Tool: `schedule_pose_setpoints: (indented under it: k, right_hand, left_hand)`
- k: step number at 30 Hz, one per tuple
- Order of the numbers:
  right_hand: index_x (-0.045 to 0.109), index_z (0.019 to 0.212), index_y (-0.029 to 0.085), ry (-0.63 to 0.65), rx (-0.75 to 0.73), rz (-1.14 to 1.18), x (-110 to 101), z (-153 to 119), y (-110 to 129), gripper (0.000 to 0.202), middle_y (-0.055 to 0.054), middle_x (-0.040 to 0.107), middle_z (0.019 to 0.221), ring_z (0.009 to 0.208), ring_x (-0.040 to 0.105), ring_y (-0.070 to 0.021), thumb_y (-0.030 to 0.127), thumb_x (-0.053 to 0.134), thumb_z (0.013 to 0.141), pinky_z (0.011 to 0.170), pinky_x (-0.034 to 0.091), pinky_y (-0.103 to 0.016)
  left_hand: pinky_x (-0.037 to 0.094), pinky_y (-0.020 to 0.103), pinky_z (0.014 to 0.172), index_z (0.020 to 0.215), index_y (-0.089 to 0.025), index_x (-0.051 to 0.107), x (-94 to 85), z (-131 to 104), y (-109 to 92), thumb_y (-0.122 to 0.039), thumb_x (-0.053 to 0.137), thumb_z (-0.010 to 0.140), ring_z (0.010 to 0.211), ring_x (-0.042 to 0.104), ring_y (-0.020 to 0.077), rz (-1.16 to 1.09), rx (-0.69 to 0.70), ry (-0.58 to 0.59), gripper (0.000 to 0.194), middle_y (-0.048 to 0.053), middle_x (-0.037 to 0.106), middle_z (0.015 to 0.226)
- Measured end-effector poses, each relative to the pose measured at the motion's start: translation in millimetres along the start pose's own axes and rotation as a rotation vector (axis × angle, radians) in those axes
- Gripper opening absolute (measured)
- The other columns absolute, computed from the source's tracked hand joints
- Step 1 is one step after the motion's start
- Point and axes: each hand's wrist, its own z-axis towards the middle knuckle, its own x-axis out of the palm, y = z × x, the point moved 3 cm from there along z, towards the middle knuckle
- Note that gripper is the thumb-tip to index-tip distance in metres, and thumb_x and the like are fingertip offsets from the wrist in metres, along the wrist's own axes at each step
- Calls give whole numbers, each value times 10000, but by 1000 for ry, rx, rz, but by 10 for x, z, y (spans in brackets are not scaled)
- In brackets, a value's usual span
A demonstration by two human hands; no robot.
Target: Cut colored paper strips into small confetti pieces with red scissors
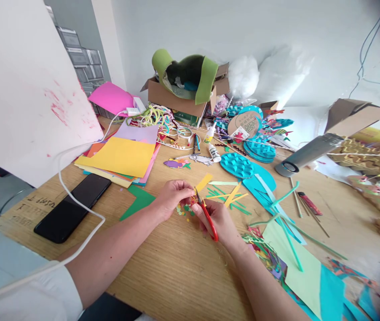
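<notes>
**Right hand wrapped round red scissors, left hand pinching at the blades**

The right hand [221, 221] grasps the red scissors [207, 215] by the handles, blades angled away from the body. Just beside the tips, the left hand [175, 196] pinches a small scrap [194, 199], too little for me to make out properly. Both hands are up close over the near middle of a wooden table [163, 272].

Coloured paper dots [183, 214] are sprinkled beneath the fingers, and yellow and green strips [233, 195] lie crossed just beyond. To the left, a black phone [72, 207] rests near the edge, a white cable [63, 178] looping over it; behind sits a stack of coloured sheets [119, 154], yellow uppermost. Past a purple paper fish [172, 164] stands a cardboard box [173, 96] stuffed with something green.

A silver tube [313, 154] lies tilted on the right. White stuffing [243, 76] is heaped against the pale wall [183, 22], and a big white board [26, 89], streaked red, leans at the far left.
</notes>
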Motion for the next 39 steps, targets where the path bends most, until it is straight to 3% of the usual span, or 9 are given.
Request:
schedule_pose_setpoints:
  k: [15,26,32,39]
  right_hand:
    - [483,606,186,22,-22,49,-8,-11,7,491,33,493,390,307,414,-83,626,641,756,337,267,-194]
    - [461,594,195,41,-2,46,-12,-4,36,497,31,494,391,305,438,-93,628,655,738,331,283,-194]
    - [488,619,186,44,4,63,-11,-9,25,481,37,493,390,303,418,-84,619,659,740,326,272,-190]
    - [459,584,193,25,-11,49,-20,-15,30,491,31,490,380,302,413,-82,613,654,748,335,266,-190]
  left_hand:
    - [309,205,460,662,-142,595,12,1,-18,-288,667,629,472,482,75,16,-6,80,166,-10,576,537]
    - [333,198,472,654,-138,595,-1,7,-21,-255,710,574,475,493,73,18,-38,34,183,-15,575,539]
    - [313,200,453,650,-150,569,14,0,-15,-271,684,589,471,483,73,22,-46,96,178,-6,587,565]
    - [313,196,458,682,-155,568,22,-3,-36,-258,709,585,473,486,75,-33,-44,86,200,-24,555,529]
